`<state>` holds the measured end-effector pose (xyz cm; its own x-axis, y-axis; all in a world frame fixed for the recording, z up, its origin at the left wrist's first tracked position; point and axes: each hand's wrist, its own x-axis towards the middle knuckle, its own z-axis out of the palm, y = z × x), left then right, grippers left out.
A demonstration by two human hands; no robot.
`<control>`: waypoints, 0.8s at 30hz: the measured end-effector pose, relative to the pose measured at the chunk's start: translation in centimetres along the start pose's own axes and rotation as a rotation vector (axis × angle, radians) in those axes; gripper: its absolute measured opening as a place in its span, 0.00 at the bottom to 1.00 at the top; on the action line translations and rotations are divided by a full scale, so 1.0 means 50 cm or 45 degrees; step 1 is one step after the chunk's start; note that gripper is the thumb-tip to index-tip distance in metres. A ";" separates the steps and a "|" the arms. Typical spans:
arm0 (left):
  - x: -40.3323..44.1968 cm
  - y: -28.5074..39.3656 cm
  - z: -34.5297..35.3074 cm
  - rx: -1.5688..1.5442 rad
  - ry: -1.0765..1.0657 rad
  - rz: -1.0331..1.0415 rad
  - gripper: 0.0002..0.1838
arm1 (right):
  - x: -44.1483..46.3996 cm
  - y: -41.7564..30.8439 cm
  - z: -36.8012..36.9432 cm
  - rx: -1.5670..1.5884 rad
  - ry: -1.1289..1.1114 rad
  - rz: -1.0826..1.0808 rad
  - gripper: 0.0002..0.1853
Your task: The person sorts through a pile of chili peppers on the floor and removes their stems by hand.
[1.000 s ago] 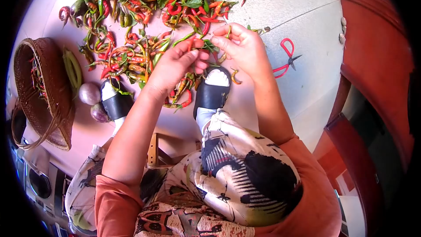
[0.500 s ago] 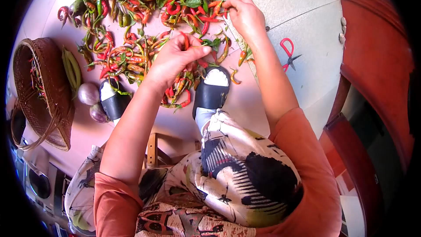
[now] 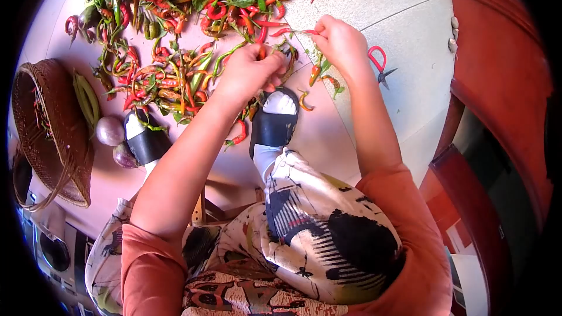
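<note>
Head view, upper centre: a chilli (image 3: pixel 306 31) is pinched endwise by the right hand (image 3: pixel 341 42), presumably exposing its length; apart, a pepper (image 3: pixel 261 52) is gripped by the left hand (image 3: pixel 247 73).

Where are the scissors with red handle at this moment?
In the head view, the scissors lie on the pale floor, right of centre, right next to the right hand and wrist.

Orange sleeves (image 3: pixel 153 264); patterned trousers (image 3: pixel 319 213); black sandals (image 3: pixel 275 127)
</note>
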<state>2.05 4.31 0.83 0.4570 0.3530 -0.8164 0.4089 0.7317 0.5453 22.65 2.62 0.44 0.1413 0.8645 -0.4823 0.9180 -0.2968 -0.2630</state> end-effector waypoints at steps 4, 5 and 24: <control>-0.010 -0.032 -0.004 -0.728 0.023 -0.135 0.14 | -0.057 -0.020 -0.028 0.503 -0.173 0.130 0.11; -0.011 -0.039 -0.005 -0.919 -0.006 -0.113 0.15 | -0.071 -0.028 -0.022 0.502 -0.173 0.132 0.11; -0.025 -0.050 -0.032 -1.073 -0.316 -0.032 0.12 | 0.087 -0.056 0.051 0.506 0.266 0.033 0.12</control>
<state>-0.83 2.95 0.18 0.6541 0.2657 -0.7082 -0.2532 0.9592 0.1260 19.76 6.17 -3.03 0.2716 0.9061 -0.3242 0.7056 -0.4166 -0.5732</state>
